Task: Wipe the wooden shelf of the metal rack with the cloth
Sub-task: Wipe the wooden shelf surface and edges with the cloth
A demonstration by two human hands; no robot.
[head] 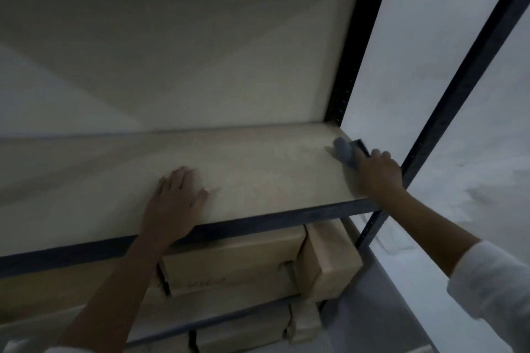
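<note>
The pale wooden shelf [258, 169] of the black metal rack [447, 112] runs across the middle of the view. My right hand [375, 170] grips a blue-grey cloth [344, 152] and holds it against the shelf's far right end, close to the rack's side rail. My left hand [175, 203] rests flat on the shelf near its front edge, fingers spread and straight. The scene is dim and a little blurred.
A black front rail [258, 223] edges the shelf. Brown cardboard boxes [238, 261] are stacked on the level below. Another pale shelf board [200, 37] slopes overhead. A white wall [487, 180] lies to the right, behind the black uprights.
</note>
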